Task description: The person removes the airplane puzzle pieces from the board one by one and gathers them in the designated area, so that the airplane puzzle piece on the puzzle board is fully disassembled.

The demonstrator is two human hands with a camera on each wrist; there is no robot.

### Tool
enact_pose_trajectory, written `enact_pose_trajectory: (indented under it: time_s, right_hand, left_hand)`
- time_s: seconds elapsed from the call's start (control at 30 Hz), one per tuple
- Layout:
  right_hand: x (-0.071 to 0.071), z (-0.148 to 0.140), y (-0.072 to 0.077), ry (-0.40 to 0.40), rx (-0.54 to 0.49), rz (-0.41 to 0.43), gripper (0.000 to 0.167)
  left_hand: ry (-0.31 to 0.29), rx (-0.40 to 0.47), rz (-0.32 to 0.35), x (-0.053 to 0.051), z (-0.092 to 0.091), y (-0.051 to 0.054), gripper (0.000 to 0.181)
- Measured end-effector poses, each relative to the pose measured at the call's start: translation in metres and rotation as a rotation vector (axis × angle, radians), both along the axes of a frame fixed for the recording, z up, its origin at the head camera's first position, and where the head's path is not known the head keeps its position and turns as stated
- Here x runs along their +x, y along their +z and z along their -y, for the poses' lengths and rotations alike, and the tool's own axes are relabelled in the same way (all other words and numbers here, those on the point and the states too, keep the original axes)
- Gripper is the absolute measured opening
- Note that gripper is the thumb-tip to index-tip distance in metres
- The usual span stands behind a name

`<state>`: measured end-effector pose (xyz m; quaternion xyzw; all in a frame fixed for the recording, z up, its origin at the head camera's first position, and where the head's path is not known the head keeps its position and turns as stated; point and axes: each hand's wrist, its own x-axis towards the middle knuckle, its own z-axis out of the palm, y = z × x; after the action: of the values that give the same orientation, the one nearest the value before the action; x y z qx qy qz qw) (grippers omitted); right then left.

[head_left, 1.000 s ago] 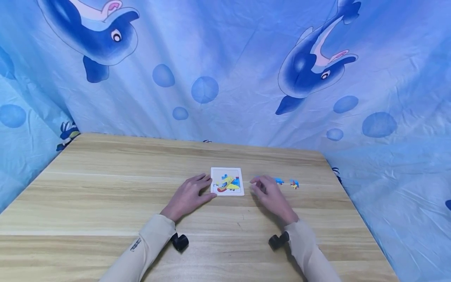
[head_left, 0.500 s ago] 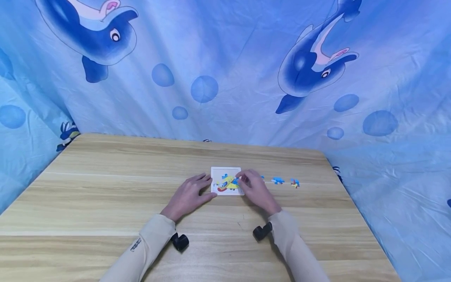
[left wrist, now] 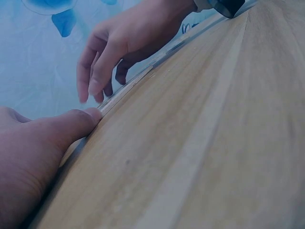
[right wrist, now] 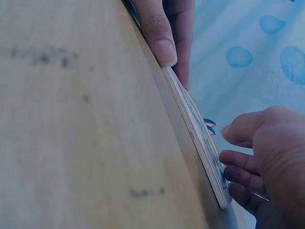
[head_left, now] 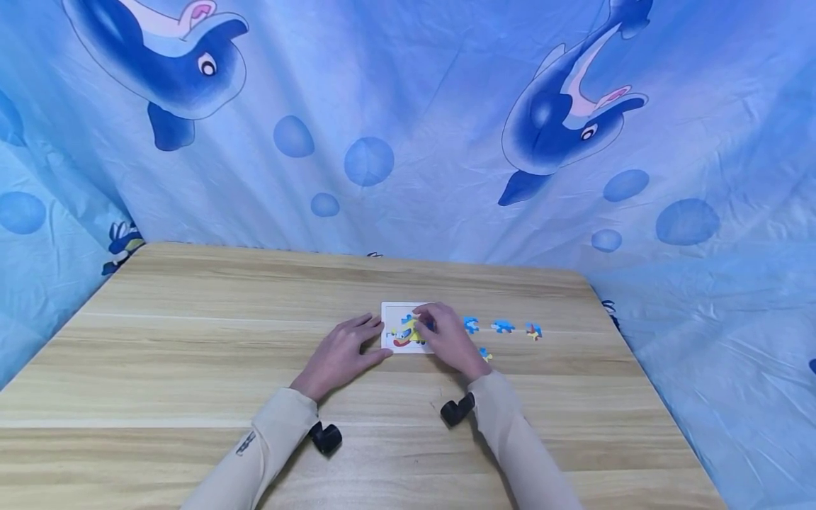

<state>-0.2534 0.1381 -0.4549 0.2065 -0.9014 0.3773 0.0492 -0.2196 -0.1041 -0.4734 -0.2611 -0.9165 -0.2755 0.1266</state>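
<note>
A white-bordered puzzle board (head_left: pixel 391 307) with a yellow airplane picture, partly filled, lies on the wooden table. My left hand (head_left: pixel 338 358) rests beside it, fingertips touching its left edge and thumb on the near left corner. Over the board's right half hovers my right hand (head_left: pixel 449 340), fingers bent loosely downward, hiding that part of the picture in the head view. In the left wrist view the right hand (left wrist: pixel 126 45) shows spread fingertips with no piece visible among them. The right wrist view shows the left thumb (right wrist: pixel 164 50) on the board's edge (right wrist: pixel 195 136).
Loose puzzle pieces lie right of the board: a blue one (head_left: pixel 471 325), a second blue one (head_left: pixel 503 326), a red, yellow and blue one (head_left: pixel 534 331), and a blue-yellow one (head_left: pixel 486 355) by my right wrist. A dolphin-printed curtain (head_left: pixel 433 142) hangs behind the table.
My right hand has moved left from beside the loose pieces to above the board's right half, uncovering loose pieces on the table. My left hand has stayed in place.
</note>
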Motion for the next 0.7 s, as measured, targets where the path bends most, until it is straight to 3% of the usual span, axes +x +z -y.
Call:
enact_pose_trajectory:
  time_s: [0.3, 0.7]
  right_hand:
    - [-0.004, 0.006, -0.002, 0.01, 0.038, 0.029, 0.03]
    - [-0.007, 0.015, -0.001, -0.023, 0.052, 0.052, 0.023]
  left_hand:
    - [-0.003, -0.002, 0.007, 0.0, 0.0, 0.0, 0.058]
    - [-0.005, 0.013, 0.001, 0.001, 0.0, 0.0, 0.058]
